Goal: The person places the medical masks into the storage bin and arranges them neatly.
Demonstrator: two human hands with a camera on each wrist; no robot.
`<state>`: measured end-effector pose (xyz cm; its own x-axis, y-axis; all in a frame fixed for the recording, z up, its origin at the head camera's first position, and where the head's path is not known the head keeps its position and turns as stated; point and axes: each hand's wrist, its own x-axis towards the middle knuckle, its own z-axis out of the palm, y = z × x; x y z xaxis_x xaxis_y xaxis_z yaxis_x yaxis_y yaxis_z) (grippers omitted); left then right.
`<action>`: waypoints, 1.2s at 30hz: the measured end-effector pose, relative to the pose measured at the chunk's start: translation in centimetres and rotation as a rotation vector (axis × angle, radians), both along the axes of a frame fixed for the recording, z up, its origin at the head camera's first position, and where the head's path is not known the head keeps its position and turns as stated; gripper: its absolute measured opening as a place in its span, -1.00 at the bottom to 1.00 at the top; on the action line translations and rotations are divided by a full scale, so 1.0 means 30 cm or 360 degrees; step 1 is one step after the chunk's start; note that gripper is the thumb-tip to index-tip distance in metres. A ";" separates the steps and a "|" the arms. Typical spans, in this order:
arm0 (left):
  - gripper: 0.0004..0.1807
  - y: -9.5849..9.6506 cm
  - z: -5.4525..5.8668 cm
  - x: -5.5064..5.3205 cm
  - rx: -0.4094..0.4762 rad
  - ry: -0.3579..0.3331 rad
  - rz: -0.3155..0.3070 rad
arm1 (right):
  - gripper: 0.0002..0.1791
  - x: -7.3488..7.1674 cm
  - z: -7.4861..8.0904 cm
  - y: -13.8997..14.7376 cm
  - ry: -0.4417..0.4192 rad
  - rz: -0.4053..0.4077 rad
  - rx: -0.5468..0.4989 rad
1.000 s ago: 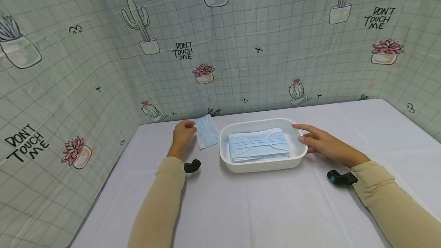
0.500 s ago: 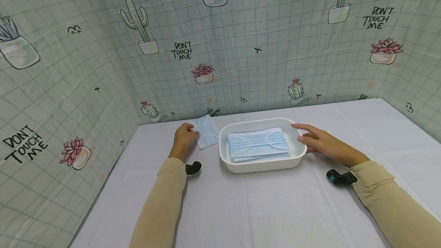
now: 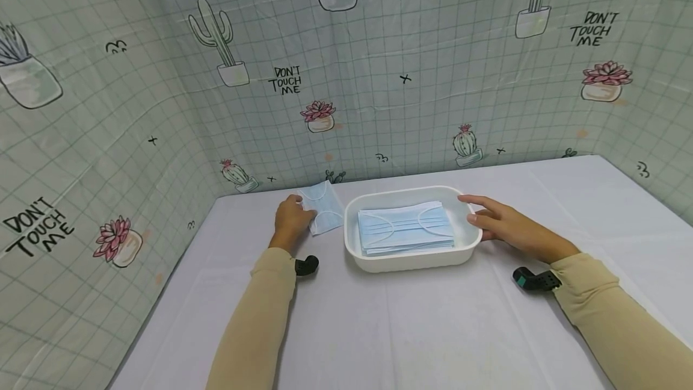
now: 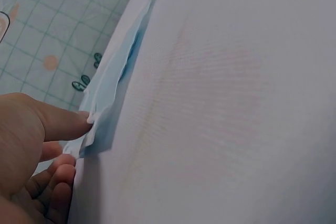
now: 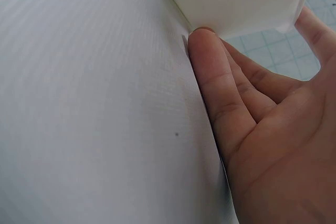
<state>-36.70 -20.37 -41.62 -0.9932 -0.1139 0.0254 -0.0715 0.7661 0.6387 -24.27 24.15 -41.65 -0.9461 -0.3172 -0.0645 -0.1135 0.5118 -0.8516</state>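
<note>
At the left of the tray lies a pale blue face mask with white ear loops, flat on the table. My left hand pinches its left edge; in the left wrist view the thumb presses on top and curled fingers sit at the underside. A white plastic tray holds a stack of pleated blue face masks, loops on top. My right hand grips the tray's right end, thumb at the rim. Up close, the right wrist view has fingertips against the tray wall.
A white cloth covers the table. Behind and at the left hangs a grid-patterned curtain with cactus drawings, meeting the table's far edge close behind the loose mask. Black wrist devices sit at both sleeves.
My left hand has shifted slightly right and toward me along the loose mask's left edge, its thumb coming onto the mask. The right hand and the tray stay in place.
</note>
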 end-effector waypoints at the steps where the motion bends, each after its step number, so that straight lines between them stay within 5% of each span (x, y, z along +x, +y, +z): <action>1: -0.41 -0.001 0.000 -0.001 -0.0001 -0.0006 -0.0002 | -0.31 0.000 0.001 -0.001 0.0001 0.0001 -0.0001; 20: -0.47 -0.007 0.041 0.014 0.0012 -0.0167 0.0035 | -0.30 0.007 0.006 -0.005 0.0009 -0.0010 0.0018; 36: -0.60 -0.017 0.025 0.025 0.0138 -0.0070 0.0076 | -0.29 0.007 0.004 -0.001 -0.0005 -0.0011 -0.0004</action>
